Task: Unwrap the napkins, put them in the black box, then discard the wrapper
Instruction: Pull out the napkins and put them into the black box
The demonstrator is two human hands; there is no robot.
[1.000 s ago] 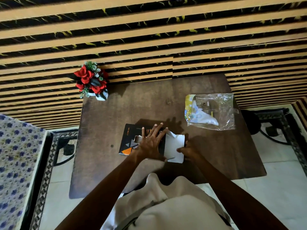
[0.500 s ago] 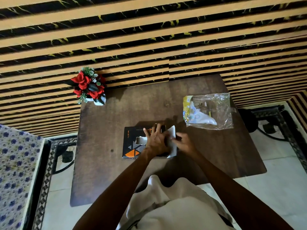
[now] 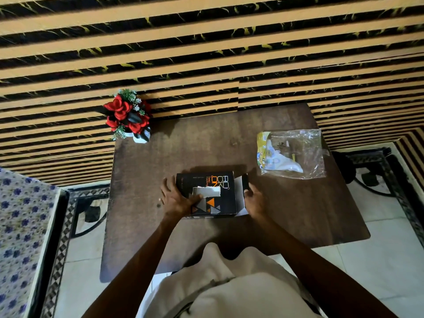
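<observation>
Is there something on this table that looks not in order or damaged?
Only small things. The black box has its right end flap open, with white napkin showing there beside the right hand. The clear wrapper lies crumpled and empty at the table's right side, not yet discarded.

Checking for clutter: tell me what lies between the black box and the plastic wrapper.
Head view: only bare wooden table separates the black box from the wrapper; the right hand rests at the box's open end flap.

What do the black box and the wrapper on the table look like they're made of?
Black box: likely printed cardboard with a matte finish, given its folded end flap and torn-edged top opening. Wrapper: thin clear plastic film, glossy and crinkled, with the table showing through it.
</observation>
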